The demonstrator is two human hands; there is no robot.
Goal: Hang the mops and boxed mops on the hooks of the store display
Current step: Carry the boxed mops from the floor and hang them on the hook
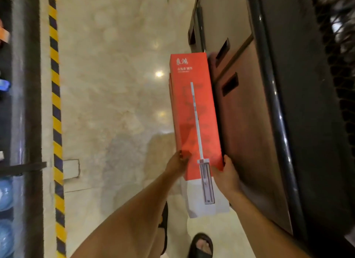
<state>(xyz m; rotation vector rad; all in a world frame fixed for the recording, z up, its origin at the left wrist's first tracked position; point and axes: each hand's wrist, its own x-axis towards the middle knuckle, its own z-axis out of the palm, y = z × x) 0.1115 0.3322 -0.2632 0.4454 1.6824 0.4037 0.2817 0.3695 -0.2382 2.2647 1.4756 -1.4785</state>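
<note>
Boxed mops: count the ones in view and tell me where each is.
2 visible. The front boxed mop is gripped by the left hand and right hand; a second box shows only as an edge behind its left side. More may be hidden.

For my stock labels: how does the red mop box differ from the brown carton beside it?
The red mop box shows a printed mop; the brown carton is plain, with dark slots. The left hand and right hand grip the red mop box; neither grips the brown carton. Both are tall and rectangular.
</note>
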